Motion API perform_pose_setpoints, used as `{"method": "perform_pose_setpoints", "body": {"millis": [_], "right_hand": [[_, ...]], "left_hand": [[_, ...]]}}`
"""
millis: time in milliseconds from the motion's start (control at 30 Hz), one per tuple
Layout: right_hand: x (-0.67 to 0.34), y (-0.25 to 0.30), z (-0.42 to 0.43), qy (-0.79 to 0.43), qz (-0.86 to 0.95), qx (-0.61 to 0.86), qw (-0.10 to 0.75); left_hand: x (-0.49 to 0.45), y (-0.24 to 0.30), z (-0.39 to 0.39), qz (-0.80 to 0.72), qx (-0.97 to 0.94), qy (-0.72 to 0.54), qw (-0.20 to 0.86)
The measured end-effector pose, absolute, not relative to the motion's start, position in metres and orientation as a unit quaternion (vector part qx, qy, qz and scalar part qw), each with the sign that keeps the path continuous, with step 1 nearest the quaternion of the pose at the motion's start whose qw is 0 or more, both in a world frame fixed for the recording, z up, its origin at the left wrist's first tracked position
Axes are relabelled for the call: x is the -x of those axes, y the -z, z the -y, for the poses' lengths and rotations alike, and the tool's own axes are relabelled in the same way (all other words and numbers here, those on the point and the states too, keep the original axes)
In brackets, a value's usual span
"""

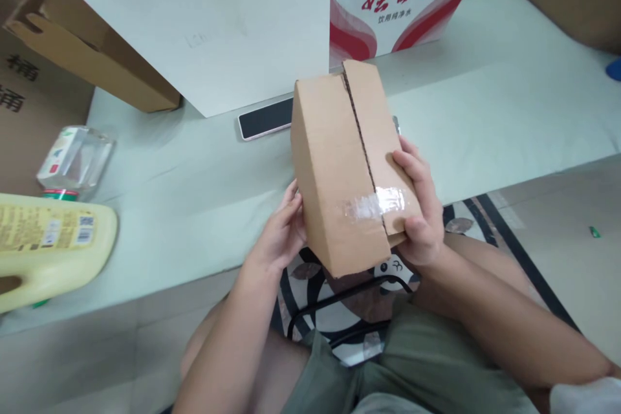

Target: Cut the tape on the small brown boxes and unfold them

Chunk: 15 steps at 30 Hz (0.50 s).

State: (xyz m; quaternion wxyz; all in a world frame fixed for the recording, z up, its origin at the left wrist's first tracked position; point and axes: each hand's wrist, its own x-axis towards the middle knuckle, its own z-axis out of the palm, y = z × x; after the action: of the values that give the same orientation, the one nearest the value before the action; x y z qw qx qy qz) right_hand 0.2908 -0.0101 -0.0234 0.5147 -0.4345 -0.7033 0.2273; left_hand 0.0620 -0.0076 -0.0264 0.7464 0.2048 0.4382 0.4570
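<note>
A small brown cardboard box (pixel 330 155) is held tilted over the table's front edge, between both my hands. Across its top seam lies a short strip of clear tape (pixel 378 204); the seam beyond the tape gapes slightly. My left hand (pixel 286 226) supports the box's left side, its fingertips partly hidden underneath. On the right side, my right hand (pixel 422 207) grips the box with thumb and fingers. Behind the box, a dark flat phone-like device (pixel 266 119) lies on the table, partly covered by the box.
A large white carton (pixel 218 32) and a red-and-white carton (pixel 398 6) stand at the back. Brown cardboard (pixel 97 45) leans at the left. A clear bottle (pixel 80 158) and a yellow jug (pixel 58 246) lie on the green-covered table (pixel 485 110). A blue object (pixel 614 69) shows far right.
</note>
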Motion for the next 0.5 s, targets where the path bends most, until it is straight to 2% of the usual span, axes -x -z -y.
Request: {"method": "perform_pose_setpoints", "body": {"millis": [167, 267, 300, 367, 433, 500], "right_hand": [[-0.29, 0.014, 0.007, -0.22, 0.695, 0.432, 0.532], [-0.292, 0.015, 0.005, -0.231, 0.693, 0.431, 0.53], [-0.292, 0.015, 0.004, -0.235, 0.694, 0.429, 0.528], [-0.293, 0.014, 0.004, -0.244, 0.703, 0.426, 0.514], [-0.293, 0.011, 0.004, -0.253, 0.717, 0.421, 0.495], [-0.292, 0.009, 0.005, -0.258, 0.727, 0.417, 0.479]], "left_hand": [[-0.068, 0.037, 0.009, -0.441, -0.252, -0.438, 0.742], [-0.071, 0.04, 0.011, -0.483, -0.34, -0.433, 0.681], [-0.071, 0.04, 0.012, -0.502, -0.389, -0.448, 0.629], [-0.07, 0.037, 0.014, -0.518, -0.506, -0.514, 0.459], [-0.069, 0.03, 0.016, -0.456, -0.627, -0.577, 0.255], [-0.069, 0.023, 0.017, -0.356, -0.726, -0.576, 0.12]]}}
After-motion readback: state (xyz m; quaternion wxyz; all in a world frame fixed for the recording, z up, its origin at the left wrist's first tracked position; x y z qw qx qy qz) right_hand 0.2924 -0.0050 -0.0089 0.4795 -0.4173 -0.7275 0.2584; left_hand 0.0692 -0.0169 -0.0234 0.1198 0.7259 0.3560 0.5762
